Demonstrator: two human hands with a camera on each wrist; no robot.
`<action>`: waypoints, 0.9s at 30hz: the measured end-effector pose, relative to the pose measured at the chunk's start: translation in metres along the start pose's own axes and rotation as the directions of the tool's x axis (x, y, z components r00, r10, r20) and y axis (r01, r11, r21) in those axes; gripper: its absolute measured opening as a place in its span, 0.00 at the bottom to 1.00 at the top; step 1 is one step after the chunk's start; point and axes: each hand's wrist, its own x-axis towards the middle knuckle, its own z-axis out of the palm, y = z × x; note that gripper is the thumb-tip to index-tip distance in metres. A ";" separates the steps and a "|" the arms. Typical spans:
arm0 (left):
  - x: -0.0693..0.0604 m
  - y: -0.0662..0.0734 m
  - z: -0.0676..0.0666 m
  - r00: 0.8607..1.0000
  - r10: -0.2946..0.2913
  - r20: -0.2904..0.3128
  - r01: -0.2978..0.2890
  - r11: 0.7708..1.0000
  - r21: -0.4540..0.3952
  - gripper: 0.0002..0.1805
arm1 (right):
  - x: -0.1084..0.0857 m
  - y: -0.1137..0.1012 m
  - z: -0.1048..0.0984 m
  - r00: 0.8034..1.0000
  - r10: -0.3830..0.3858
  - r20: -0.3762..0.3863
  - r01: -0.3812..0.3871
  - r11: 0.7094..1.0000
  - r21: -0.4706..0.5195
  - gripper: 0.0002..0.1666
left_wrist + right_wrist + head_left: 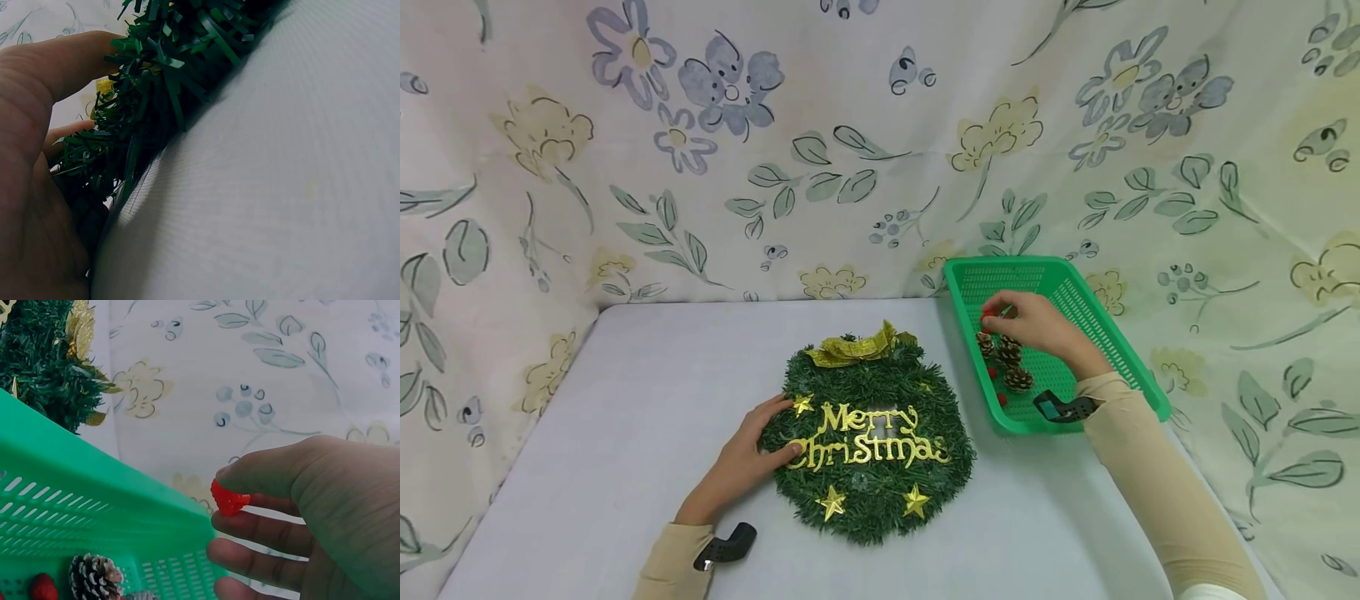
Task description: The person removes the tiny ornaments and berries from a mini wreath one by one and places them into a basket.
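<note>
A green tinsel wreath [880, 517] lies on the white table, with gold "Merry Christmas" lettering [868, 450], gold stars [914, 501] and a gold bow [853, 348] at its top. My left hand [741, 454] grips the wreath's left edge, thumb on its front; in the left wrist view the thumb [69, 59] meets the tinsel. My right hand [1033, 321] is over the green basket [1120, 358]. It pinches a small red raspberry-like berry [229, 499] between thumb and fingers. Pine cones [1018, 380] and more red berries [44, 587] lie in the basket.
The basket stands right of the wreath, its perforated wall [94, 481] rising between them. A floral cloth [820, 167] hangs behind the table and along its sides. White tabletop [647, 392] extends left of the wreath.
</note>
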 end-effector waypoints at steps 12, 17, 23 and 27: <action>0.000 0.000 0.000 1.000 0.003 0.003 -0.003 1.000 -0.001 0.41 | 0.000 0.002 -0.002 1.000 0.019 -0.009 -0.019 1.000 -0.020 0.19; 0.000 -0.001 -0.001 1.000 0.009 0.001 -0.009 1.000 0.004 0.40 | -0.001 0.002 -0.003 1.000 0.030 -0.007 -0.031 0.999 -0.014 0.18; 0.000 -0.002 0.000 1.000 0.010 0.000 -0.010 1.000 -0.001 0.40 | -0.002 0.003 -0.005 1.000 0.028 -0.013 -0.029 0.999 -0.017 0.18; 0.000 -0.002 0.000 1.000 0.012 -0.001 -0.012 1.000 -0.003 0.40 | -0.003 0.004 -0.006 0.999 0.036 -0.015 -0.036 0.999 -0.016 0.18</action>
